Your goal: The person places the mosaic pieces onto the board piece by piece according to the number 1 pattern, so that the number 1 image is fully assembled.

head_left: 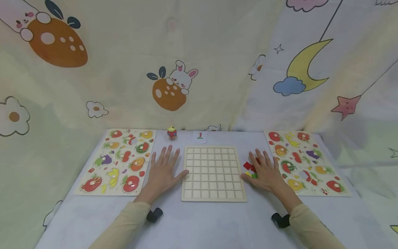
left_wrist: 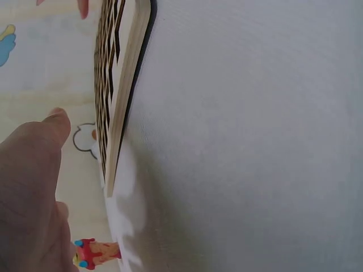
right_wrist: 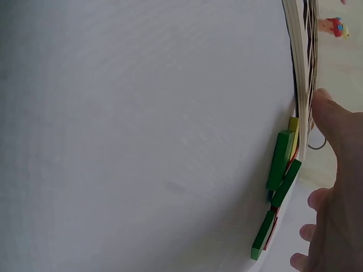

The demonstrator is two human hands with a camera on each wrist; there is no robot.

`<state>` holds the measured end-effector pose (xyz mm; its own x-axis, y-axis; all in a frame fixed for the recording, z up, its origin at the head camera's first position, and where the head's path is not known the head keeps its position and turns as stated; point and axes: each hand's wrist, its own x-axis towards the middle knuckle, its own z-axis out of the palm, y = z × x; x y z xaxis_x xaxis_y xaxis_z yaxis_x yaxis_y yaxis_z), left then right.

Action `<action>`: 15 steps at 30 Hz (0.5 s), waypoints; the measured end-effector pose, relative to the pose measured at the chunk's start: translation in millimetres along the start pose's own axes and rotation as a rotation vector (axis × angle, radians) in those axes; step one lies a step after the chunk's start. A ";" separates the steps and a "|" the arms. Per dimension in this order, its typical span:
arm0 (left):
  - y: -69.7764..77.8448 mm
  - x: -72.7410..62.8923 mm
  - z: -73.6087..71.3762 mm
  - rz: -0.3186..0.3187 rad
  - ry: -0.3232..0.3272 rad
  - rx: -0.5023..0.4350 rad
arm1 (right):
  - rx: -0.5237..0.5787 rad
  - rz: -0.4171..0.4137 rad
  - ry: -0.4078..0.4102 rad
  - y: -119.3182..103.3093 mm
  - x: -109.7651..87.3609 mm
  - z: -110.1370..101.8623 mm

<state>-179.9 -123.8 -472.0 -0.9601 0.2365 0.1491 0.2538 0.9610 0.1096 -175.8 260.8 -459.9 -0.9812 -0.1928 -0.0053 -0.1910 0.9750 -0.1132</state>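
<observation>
A pale wooden grid board (head_left: 214,197) lies at the middle of the table between both hands. My left hand (head_left: 163,174) has its fingers spread beside the board's left edge, its thumb tip overlapping that edge in the head view. On the other side, my right hand (head_left: 264,175) spreads its fingers over a small pile of coloured tiles, partly hiding them. Red tiles (head_left: 247,166), a yellow tile (head_left: 248,173) and a green tile (head_left: 255,176) show near its thumb. From the right wrist, several green tiles (right_wrist: 279,160) appear below the hand. Neither hand holds anything.
Fruit-printed boards lie at the left (head_left: 119,162) and right (head_left: 306,164). Behind the grid board are a small red figurine (head_left: 172,133) and a card with a coloured pattern (head_left: 200,137). A printed curtain (head_left: 124,86) hangs along the table's far edge.
</observation>
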 end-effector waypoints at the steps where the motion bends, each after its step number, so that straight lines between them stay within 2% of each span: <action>1: 0.1 -0.1 -0.6 -0.001 -0.003 -0.002 | 0.000 0.000 -0.001 0.1 -0.1 0.2; 15: -2.1 -3.4 1.2 -0.002 -0.002 -0.021 | -0.013 -0.007 0.003 0.7 -2.9 -0.8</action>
<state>-177.3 -126.5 -473.9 -0.9608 0.2351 0.1467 0.2544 0.9583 0.1301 -173.1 262.2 -459.1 -0.9799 -0.1993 -0.0013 -0.1982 0.9750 -0.1002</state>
